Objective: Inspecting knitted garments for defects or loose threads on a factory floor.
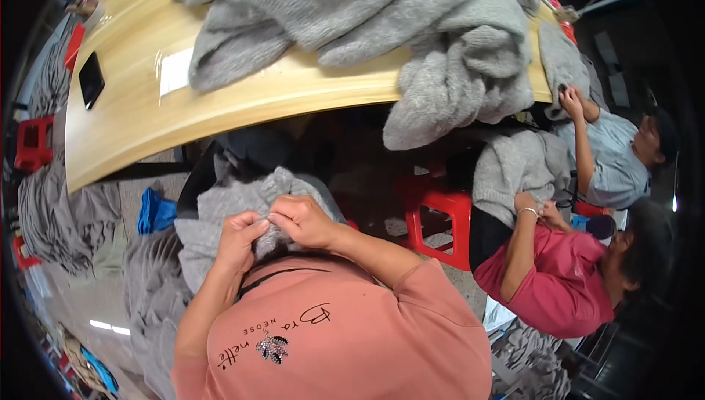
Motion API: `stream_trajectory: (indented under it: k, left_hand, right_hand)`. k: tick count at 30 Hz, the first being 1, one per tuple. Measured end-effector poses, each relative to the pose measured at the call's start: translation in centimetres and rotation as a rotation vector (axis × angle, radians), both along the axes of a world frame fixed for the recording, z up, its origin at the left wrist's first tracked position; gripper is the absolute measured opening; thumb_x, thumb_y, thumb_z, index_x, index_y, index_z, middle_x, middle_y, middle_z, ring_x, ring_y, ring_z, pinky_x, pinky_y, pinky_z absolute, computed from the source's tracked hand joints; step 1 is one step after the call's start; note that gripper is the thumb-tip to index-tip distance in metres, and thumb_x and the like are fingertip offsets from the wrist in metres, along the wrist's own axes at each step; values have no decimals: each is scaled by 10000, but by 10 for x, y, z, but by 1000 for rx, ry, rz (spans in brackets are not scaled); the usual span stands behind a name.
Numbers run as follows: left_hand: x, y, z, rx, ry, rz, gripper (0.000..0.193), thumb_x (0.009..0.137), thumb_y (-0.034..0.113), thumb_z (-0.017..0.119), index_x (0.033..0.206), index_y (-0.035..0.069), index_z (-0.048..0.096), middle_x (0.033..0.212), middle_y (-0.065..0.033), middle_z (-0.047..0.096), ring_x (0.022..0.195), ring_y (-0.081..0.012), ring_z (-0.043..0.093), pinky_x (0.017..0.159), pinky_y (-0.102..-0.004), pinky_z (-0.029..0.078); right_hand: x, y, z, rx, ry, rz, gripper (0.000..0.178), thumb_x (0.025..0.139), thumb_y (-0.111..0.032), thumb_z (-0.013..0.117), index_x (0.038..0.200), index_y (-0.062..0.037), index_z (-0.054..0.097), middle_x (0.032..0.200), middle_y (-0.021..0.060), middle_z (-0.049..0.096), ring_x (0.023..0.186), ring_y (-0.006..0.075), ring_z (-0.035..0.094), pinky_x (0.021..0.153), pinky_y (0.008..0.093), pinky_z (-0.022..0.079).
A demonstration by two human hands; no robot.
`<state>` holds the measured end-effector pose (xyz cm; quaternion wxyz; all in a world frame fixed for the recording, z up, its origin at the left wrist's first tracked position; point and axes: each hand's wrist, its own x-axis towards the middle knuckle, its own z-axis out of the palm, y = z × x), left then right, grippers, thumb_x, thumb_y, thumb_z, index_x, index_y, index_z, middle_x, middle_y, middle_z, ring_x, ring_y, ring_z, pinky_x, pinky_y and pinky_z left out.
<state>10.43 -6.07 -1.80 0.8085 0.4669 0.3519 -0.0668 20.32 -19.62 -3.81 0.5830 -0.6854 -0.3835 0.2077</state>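
Across my lap lies a fuzzy light-grey knit garment (220,205), bunched up near my waist. My left hand (241,240) is closed in a pinch on its edge, thumb toward the right. Right against it, my right hand (299,222) is also closed, fingers curled over the knit. The fingertips of both hands meet; whether something small, such as a thread or needle, is between them cannot be made out.
Ahead is a light wooden table (132,128) bearing a heap of grey knits (352,11) and a black phone (91,80). A red stool (440,216) stands at right, beside a person in a crimson shirt (554,279). Another person in light blue (609,154) sits farther off. Grey garments (66,216) are piled left.
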Motion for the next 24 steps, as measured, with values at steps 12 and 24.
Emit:
stream_trajectory:
  k: [12, 24]
  left_hand:
    - [-35, -17, -6, -121, -15, -87, 17, 686, -11, 594, 672, -1, 590, 640, -34, 584, 562, -86, 520, 547, -202, 420]
    - [-70, -19, 2, -101, -162, -140, 31, 669, 4, 572, 644, 15, 556, 624, -29, 569, 535, -80, 504, 514, -208, 407]
  right_hand:
    - [-38, -37, 12, -354, 16, 367, 405, 657, -316, 674, 806, 31, 526, 794, 186, 548, 752, 356, 533, 646, 411, 423]
    - [-41, -55, 34, -151, -120, 409, 366, 614, -228, 710, 826, 9, 528, 771, 177, 544, 714, 325, 536, 620, 375, 422]
